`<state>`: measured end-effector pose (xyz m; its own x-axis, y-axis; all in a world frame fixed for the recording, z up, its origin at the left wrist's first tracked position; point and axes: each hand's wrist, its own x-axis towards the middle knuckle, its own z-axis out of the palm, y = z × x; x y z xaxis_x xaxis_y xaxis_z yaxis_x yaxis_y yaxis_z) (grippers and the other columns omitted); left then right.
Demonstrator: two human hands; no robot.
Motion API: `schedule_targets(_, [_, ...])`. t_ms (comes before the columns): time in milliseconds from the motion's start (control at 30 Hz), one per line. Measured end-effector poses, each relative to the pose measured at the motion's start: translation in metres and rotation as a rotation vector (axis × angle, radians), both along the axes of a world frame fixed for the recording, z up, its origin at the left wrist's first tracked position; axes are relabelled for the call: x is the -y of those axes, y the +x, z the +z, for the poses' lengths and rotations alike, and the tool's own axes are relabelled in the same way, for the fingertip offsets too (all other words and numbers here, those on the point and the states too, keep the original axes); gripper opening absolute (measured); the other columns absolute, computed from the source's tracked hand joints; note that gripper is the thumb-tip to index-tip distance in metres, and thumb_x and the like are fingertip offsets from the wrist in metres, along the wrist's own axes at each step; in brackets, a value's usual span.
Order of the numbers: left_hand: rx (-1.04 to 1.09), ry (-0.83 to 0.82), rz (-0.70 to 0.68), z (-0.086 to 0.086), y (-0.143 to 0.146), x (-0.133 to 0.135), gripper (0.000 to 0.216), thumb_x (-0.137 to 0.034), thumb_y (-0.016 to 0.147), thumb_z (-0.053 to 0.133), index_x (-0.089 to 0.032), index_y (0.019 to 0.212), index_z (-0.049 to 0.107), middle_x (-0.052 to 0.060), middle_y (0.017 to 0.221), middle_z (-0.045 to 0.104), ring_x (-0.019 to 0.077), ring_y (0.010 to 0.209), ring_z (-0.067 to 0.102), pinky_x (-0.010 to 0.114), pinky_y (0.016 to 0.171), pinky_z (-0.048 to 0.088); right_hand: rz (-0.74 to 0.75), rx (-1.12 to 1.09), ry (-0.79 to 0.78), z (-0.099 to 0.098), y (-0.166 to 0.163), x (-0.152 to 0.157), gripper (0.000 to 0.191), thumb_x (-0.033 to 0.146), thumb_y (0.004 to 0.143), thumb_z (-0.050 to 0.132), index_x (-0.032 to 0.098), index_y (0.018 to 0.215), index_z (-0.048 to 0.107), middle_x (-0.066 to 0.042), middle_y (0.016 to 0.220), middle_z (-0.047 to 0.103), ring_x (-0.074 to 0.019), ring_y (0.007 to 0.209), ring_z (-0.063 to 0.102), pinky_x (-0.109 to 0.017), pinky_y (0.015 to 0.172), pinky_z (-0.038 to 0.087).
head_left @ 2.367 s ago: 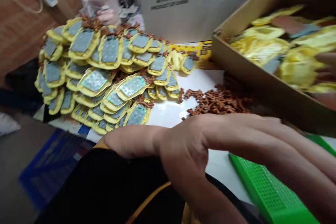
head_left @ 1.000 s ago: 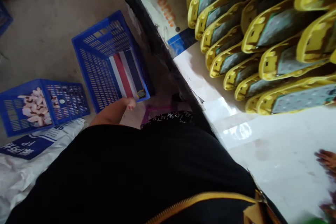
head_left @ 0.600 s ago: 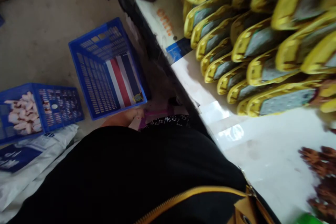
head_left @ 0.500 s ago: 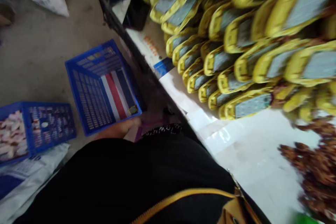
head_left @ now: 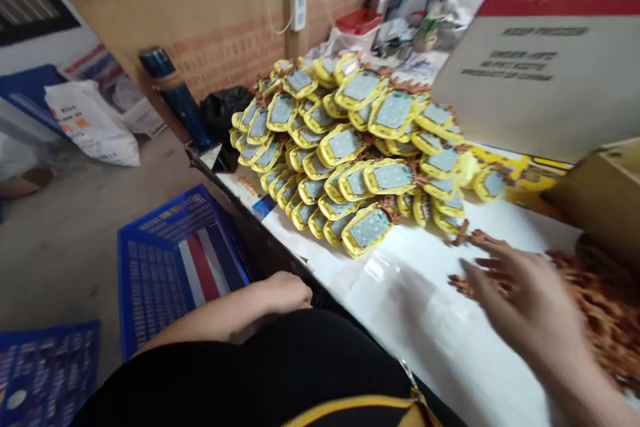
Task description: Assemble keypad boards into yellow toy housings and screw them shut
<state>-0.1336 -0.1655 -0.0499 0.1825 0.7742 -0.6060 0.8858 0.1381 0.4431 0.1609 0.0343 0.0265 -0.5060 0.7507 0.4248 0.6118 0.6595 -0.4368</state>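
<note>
My right hand point(head_left: 525, 300), blurred by motion, reaches over the white tabletop point(head_left: 400, 327) with its fingers apart. Just beneath and beyond its fingers lie small brown plastic pieces point(head_left: 465, 285), part of a larger heap point(head_left: 607, 313) at the right. Low by my lap, at the table's near edge, my left hand point(head_left: 287, 290) is curled closed; whatever it may hold is hidden. A big stack of yellow plastic casings point(head_left: 370, 230) with grey, screen-like panels covers the middle of the table, several with brown pieces at one end.
A blue plastic crate point(head_left: 145, 280) stands on the floor at the left, with another blue crate point(head_left: 50, 367) nearer me. A dark blue flask point(head_left: 175, 93) stands at the table corner. Cardboard point(head_left: 230, 27) lines the back; a white printed box point(head_left: 540, 87) rises at right.
The view has swung up and to the right. My right hand has come into view over the brown pieces. My left hand, mostly hidden before, now shows beside my lap.
</note>
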Motion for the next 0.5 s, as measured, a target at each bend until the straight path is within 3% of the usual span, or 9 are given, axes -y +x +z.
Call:
schedule_targets(67, [-0.045,0.300,-0.009,0.011,0.001,-0.003,0.032,-0.039,0.099,0.047,-0.024,0.104,0.074,0.005,0.097,0.077,0.0198,0.094,0.072,0.030,0.084,0.053,0.059,-0.025,-0.018,-0.022,-0.019,0.005,0.050,0.059,0.094,0.050,0.019,0.120,0.063,-0.016,0.102,0.066,-0.0208,0.070,0.067,-0.036,0.055,0.058])
schedule_targets(167, [-0.221,1.142,0.033,0.014,-0.008,-0.014,0.039,-0.047,0.093,0.057,-0.019,0.118,0.068,0.013,0.110,0.075,0.0237,0.103,0.070,0.040,0.096,0.051,0.140,-0.099,0.096,-0.049,-0.046,0.013,0.057,0.057,0.094,0.052,0.018,0.136,0.052,-0.020,0.118,0.062,-0.0290,0.099,0.069,-0.044,0.074,0.063])
schedule_targets(233, [-0.359,1.466,0.016,0.012,-0.017,-0.029,0.060,-0.057,0.085,0.065,-0.020,0.132,0.060,0.018,0.128,0.067,0.0303,0.122,0.061,0.056,0.114,0.036,0.169,-0.099,0.164,-0.063,-0.062,0.014,0.068,0.059,0.093,0.051,0.018,0.146,0.042,-0.024,0.133,0.054,-0.0355,0.119,0.061,-0.052,0.089,0.060])
schedule_targets(333, [-0.469,1.550,-0.048,0.011,-0.027,-0.057,0.077,-0.071,0.080,0.062,-0.024,0.140,0.054,0.019,0.140,0.057,0.0350,0.140,0.044,0.065,0.122,0.010,0.153,-0.105,0.200,-0.080,-0.086,0.008,0.077,0.063,0.093,0.048,0.022,0.155,0.028,-0.025,0.149,0.041,-0.0405,0.134,0.049,-0.059,0.098,0.053])
schedule_targets(500, [-0.504,1.542,-0.076,0.013,-0.029,-0.086,0.078,-0.079,0.079,0.055,-0.026,0.136,0.060,0.019,0.141,0.056,0.0355,0.149,0.029,0.066,0.121,-0.001,0.048,-0.119,0.216,-0.091,-0.122,-0.007,0.082,0.067,0.092,0.044,0.027,0.159,0.020,-0.024,0.157,0.033,-0.0448,0.143,0.036,-0.071,0.106,0.037])
